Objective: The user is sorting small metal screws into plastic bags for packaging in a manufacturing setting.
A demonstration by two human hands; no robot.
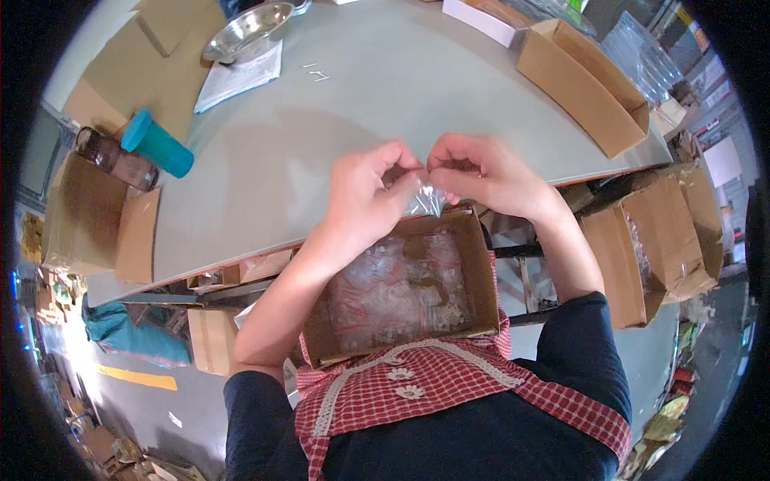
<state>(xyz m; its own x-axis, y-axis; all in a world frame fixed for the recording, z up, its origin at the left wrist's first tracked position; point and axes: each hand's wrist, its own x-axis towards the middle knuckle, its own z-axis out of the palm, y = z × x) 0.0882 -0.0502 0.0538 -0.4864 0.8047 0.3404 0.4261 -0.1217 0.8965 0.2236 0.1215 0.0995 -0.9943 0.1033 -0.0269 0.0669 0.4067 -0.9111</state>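
Note:
A small clear plastic bag (pixel 427 200) hangs between my two hands over the table's near edge. My left hand (pixel 370 188) pinches its upper left part between thumb and fingers. On the other side my right hand (pixel 480 172) grips the top right, fingers curled in. Thin shiny pieces seem to lie inside the bag, too small to name. Just below, against my apron, sits an open cardboard box (pixel 491 301) with several clear bags (pixel 385 280) that have red lines along them.
On the grey table (pixel 321 128) lie a few small metal pieces (pixel 318 74). At the back left a steel bowl (pixel 247 32) rests on papers (pixel 241 78). A teal tumbler (pixel 158 144) stands left. A long cardboard tray (pixel 585 84) lies right; an open carton (pixel 654 240) sits below it.

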